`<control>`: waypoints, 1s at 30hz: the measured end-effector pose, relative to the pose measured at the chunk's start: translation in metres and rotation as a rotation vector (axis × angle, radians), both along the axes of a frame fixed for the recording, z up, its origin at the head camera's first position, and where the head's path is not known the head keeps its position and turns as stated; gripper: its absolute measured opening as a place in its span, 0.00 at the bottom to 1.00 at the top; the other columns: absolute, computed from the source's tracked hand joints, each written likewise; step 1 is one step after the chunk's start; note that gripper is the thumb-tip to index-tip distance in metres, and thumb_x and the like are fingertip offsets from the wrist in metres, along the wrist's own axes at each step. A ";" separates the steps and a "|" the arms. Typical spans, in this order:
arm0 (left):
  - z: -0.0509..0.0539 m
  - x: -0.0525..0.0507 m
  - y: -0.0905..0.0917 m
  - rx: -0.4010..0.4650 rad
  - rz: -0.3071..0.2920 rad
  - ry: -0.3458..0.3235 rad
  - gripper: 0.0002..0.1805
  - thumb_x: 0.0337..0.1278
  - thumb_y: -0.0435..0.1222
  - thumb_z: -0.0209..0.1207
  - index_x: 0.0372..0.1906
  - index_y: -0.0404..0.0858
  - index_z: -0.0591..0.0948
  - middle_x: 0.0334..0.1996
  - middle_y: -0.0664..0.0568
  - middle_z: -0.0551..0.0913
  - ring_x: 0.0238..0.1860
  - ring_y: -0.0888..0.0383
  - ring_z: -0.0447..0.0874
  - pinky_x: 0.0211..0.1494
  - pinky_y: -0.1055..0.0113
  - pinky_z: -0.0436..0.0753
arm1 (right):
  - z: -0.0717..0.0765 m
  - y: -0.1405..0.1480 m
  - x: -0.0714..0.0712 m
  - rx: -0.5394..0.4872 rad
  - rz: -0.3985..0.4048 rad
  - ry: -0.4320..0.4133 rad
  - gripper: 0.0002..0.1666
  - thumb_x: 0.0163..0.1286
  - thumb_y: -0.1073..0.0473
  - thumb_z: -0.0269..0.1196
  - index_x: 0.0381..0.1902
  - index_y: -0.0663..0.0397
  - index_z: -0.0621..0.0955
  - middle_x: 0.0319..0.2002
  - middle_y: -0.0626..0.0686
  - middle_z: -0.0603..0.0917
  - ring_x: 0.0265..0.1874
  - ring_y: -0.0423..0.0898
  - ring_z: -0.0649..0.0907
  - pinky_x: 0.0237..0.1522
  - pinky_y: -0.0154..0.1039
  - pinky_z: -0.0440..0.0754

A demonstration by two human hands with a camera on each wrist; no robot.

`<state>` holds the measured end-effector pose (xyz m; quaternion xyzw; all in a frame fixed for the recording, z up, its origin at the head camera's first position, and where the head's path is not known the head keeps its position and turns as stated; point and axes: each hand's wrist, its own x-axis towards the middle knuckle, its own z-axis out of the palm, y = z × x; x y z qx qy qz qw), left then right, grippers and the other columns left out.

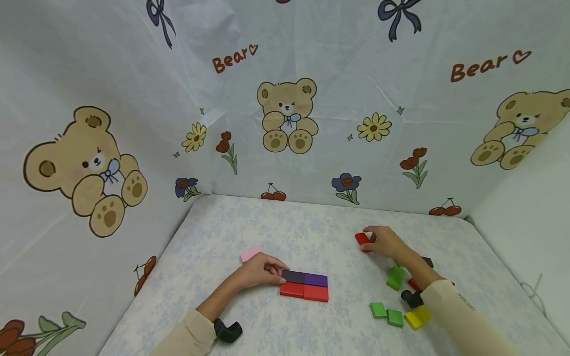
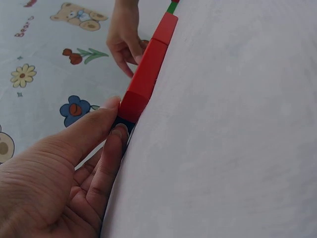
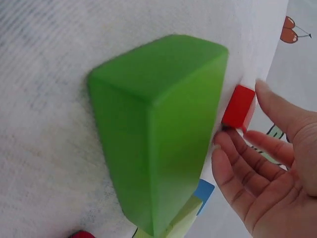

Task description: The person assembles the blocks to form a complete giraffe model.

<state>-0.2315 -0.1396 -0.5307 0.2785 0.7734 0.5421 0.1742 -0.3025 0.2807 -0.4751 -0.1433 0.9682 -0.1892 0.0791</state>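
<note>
The left hand [image 1: 262, 269] pinches the left end of a dark block [image 1: 294, 276], which lies end to end with a purple block [image 1: 316, 280]. Two red blocks [image 1: 292, 289] form a row along their near side. In the left wrist view, the thumb and fingertips of the left hand [image 2: 79, 168] hold the dark end beside the red row [image 2: 148, 69]. Farther back on the right, the right hand [image 1: 386, 242] has its thumb and fingers around a separate red block [image 1: 362, 239]. The right wrist view shows that red block [image 3: 239, 106] between the thumb and fingers of the right hand [image 3: 272, 163].
A pink block [image 1: 249, 254] lies behind the left hand. Under and beside the right forearm are green blocks [image 1: 395, 278], a yellow block [image 1: 417, 317], a dark one [image 1: 428, 261] and a partly hidden red one [image 1: 414, 284]. A patterned cloth [image 1: 329, 168] rises behind the table.
</note>
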 end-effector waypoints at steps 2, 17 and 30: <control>0.000 0.000 0.000 0.001 0.000 -0.004 0.15 0.55 0.35 0.74 0.50 0.43 0.89 0.30 0.55 0.86 0.30 0.63 0.83 0.39 0.68 0.83 | 0.001 0.002 0.001 -0.019 0.010 -0.034 0.39 0.61 0.56 0.76 0.64 0.71 0.75 0.31 0.53 0.82 0.29 0.46 0.77 0.31 0.39 0.79; 0.000 0.000 0.001 0.012 -0.002 0.000 0.15 0.56 0.35 0.74 0.49 0.43 0.89 0.30 0.54 0.86 0.30 0.63 0.83 0.38 0.68 0.83 | 0.002 0.003 0.005 -0.121 0.043 -0.105 0.34 0.57 0.59 0.79 0.57 0.66 0.76 0.29 0.50 0.78 0.30 0.46 0.76 0.35 0.39 0.80; -0.003 -0.002 0.000 0.003 -0.007 0.014 0.15 0.56 0.37 0.74 0.50 0.44 0.89 0.30 0.55 0.86 0.31 0.61 0.84 0.39 0.68 0.83 | 0.023 -0.023 0.042 -0.191 0.145 0.032 0.32 0.59 0.56 0.77 0.55 0.65 0.77 0.29 0.48 0.78 0.28 0.44 0.76 0.29 0.34 0.80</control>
